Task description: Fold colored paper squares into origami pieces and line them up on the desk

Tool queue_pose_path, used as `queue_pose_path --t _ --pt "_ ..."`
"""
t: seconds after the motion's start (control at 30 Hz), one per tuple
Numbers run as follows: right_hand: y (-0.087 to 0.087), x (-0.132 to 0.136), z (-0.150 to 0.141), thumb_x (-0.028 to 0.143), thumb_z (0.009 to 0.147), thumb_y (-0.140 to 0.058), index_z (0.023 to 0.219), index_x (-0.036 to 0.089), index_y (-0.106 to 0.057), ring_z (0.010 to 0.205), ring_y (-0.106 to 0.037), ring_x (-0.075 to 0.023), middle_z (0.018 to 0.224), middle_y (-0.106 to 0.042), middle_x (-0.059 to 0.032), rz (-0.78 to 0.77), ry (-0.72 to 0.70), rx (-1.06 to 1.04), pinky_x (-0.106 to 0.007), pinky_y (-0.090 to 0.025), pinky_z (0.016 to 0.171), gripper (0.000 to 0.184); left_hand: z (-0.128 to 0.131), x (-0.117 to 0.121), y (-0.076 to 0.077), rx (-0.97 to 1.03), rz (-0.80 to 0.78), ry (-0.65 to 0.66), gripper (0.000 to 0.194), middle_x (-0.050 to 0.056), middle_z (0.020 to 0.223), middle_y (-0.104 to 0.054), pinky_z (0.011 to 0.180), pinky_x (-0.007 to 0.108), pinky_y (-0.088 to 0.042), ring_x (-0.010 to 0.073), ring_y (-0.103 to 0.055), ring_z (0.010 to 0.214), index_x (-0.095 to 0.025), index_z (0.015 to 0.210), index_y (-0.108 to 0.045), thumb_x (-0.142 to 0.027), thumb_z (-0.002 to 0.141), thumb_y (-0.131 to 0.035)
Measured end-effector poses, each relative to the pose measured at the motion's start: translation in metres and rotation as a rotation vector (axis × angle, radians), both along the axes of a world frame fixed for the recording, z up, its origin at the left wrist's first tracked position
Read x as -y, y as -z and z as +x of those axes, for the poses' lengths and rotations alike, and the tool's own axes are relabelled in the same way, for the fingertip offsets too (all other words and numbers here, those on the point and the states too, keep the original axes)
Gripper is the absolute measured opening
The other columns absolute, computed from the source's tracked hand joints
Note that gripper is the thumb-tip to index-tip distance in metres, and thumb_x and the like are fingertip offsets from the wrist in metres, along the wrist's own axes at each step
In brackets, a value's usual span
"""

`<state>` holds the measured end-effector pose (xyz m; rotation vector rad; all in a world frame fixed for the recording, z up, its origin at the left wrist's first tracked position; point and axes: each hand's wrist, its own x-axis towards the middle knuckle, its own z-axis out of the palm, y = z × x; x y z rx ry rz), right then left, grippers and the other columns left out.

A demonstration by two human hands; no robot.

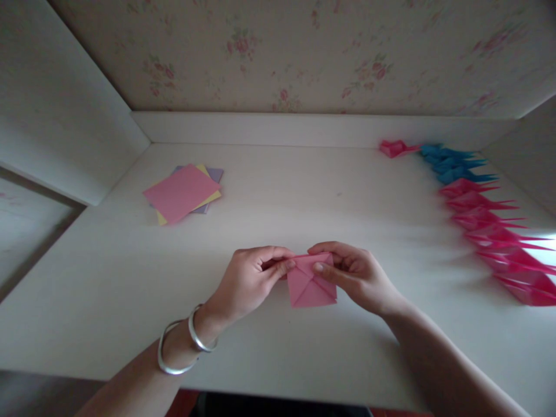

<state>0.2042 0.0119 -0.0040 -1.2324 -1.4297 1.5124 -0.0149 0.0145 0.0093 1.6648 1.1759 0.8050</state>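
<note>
A small square of folded pink origami paper [311,292] is held up between both hands, with diagonal creases crossing its face. My left hand [255,275] pinches its upper left corner between thumb and fingers. On the other side, my right hand [354,273] grips the upper right part, thumb on the front and fingers behind the top edge. The back of the paper is hidden. Two silver bangles [202,336] circle my left wrist.
Pink, yellow and purple paper sheets [182,194] lie stacked at the left of the white table [278,202]. Several folded paper figures, deep pink [478,219] and blue [454,163], line the right side. A floral-patterned wall [260,63] rises behind a low white ledge [278,128].
</note>
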Motion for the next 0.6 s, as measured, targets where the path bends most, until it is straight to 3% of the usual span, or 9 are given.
queue_pose_path --t 0.3,0.6 --pt "-0.0007 -0.0027 -0.0005 0.044 0.075 -0.078 0.095 0.016 -0.072 0.064 -0.06 -0.0126 0.078 -0.069 -0.0036 -0.044 0.035 0.054 -0.021 -0.045 0.054 0.035 -0.0017 0.0012 0.0047 0.017 0.117 0.032 0.015 0.001 0.098 -0.08 0.076 0.019 -0.057 0.0146 -0.075 0.085 -0.023 0.099 -0.078 -0.027 0.088 -0.068" --pt "-0.0016 -0.0034 -0.0032 0.046 0.075 -0.077 0.094 0.017 -0.073 0.063 -0.058 -0.013 0.076 -0.068 -0.0028 -0.069 0.035 0.102 -0.023 -0.044 0.054 0.035 -0.0003 0.0021 0.001 -0.057 0.035 0.03 0.017 -0.002 0.091 -0.079 0.071 0.019 -0.054 0.0137 -0.073 0.08 -0.023 0.098 -0.077 -0.028 0.092 -0.062"
